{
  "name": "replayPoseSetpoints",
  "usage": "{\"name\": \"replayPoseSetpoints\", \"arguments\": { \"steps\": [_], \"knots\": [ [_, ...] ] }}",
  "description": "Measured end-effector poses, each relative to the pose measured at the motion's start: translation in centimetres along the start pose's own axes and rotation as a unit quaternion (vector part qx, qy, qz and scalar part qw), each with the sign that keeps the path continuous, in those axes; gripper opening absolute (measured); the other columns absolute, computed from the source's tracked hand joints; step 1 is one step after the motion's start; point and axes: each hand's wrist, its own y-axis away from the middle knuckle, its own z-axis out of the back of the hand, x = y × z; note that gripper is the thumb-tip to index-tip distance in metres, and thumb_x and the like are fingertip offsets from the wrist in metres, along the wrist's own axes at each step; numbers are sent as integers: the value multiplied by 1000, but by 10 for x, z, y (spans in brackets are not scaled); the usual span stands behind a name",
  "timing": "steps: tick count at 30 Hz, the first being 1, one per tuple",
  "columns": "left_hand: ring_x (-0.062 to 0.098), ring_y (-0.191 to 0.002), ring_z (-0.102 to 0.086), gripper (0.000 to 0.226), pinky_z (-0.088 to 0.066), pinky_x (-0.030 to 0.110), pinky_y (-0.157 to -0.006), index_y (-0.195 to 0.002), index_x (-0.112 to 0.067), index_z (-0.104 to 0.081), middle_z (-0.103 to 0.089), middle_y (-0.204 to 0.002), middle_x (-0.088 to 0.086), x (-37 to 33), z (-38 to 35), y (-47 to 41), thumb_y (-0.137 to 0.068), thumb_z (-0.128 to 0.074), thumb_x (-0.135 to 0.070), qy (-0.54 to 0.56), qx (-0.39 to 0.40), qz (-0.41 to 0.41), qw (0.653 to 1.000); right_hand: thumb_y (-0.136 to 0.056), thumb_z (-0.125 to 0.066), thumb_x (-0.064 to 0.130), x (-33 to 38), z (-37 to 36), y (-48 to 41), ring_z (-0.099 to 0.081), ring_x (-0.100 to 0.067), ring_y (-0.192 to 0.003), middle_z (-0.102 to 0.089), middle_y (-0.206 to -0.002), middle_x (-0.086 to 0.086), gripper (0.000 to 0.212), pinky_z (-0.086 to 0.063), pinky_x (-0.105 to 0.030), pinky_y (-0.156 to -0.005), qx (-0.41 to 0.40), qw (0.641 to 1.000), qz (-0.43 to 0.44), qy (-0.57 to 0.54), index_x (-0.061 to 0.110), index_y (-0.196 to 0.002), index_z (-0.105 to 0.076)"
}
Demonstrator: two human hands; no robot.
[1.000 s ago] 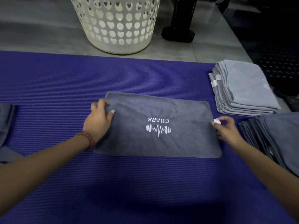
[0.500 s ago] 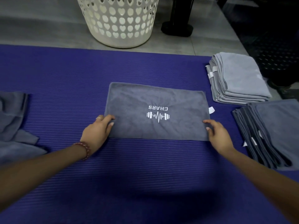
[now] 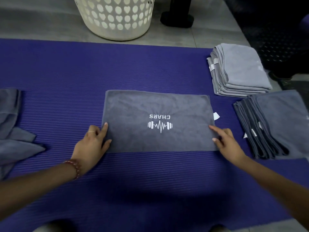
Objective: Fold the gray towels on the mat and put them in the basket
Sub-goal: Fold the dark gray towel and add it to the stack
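Lying flat: gray towel, white CHARS logo | left hand, right hand spread on its ends

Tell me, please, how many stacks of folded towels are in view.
2. A lighter gray stack sits far right; a darker stack lies just nearer, cut off by the frame's right edge. More may lie out of view.

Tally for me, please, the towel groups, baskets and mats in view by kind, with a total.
flat logo towel: 1
folded towel stacks: 2 (light gray stack, dark gray stack)
loose towel heap: 1
basket: 1
mat: 1
Total: 6
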Motion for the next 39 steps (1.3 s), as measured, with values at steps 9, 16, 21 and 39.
{"name": "replayPoseSetpoints", "arguments": {
  "steps": [9, 16, 21, 39],
  "knots": [
    [37, -128, -30, 87, -27, 61, -96, -149, -28, -19, -33, -142, 24, 22, -13, -4, -81, 4, -77, -57, 33, -13, 998, -79, -72, 5, 5, -1, -1, -47, -21, -98, -44, -106, -7, 61, -41, -37, -100, -6, 997, -55, -61, 21, -134, -51],
    [29, -141, -8, 96, -8, 48, -108, -145, -30, 16, -8, -154, 14, 21, -11, -5, -62, 7, -77, -57, 55, 14, 997, -75, -66, -14, 22, 7, -15, -50, -19, -111, -50, -131, -17, 61, -44, -26, -84, 55, 988, -63, -128, 12, -128, -51],
    [26, -141, -2, 92, -6, 44, -110, -143, -37, 21, -1, -155, 8, 22, -1, -9, -69, -10, -81, -55, 96, 16, 994, -79, -61, -15, 41, 21, -12, -47, -15, -110, -49, -133, -9, 57, -41, -26, -85, 94, 971, -105, -193, 11, -129, -53],
    [13, -81, -60, 15, -47, 22, -65, -111, -20, -42, -59, -89, -1, -4, 48, -47, -100, -39, -29, 606, 95, 155, 774, -86, -68, 22, 271, -59, -19, -42, -13, -123, -22, -149, -4, 82, -39, -18, -100, 264, 928, 242, -100, 16, -150, -16]
  ]
}}
